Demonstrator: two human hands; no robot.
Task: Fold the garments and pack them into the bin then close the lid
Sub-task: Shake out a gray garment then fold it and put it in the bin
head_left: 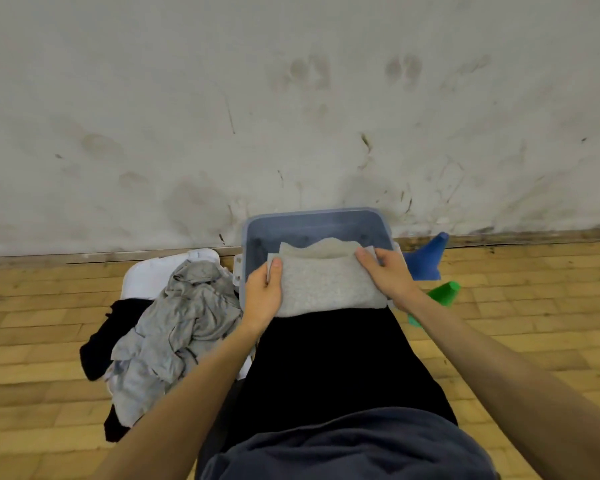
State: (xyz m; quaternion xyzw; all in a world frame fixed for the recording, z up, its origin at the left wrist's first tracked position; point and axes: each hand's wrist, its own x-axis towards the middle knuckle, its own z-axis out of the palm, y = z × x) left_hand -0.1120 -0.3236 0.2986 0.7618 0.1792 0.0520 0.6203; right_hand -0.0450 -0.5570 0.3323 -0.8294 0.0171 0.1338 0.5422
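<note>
A folded light grey garment (326, 278) lies across the near rim of the blue-grey bin (312, 220), half over its open inside. My left hand (265, 292) grips its left edge, thumb on top. At the right edge my right hand (385, 271) holds it the same way. A crumpled grey garment (177, 323) lies in a heap to the left of the bin, on top of a black garment (101, 344). The white lid (153, 275) lies flat under that heap. The bin's floor is mostly hidden by the folded garment.
A blue cone (426, 258) and a green cone (444, 294) lie on the wooden floor right of the bin. A scuffed white wall stands just behind the bin. My black-clad legs (326, 358) stretch toward the bin.
</note>
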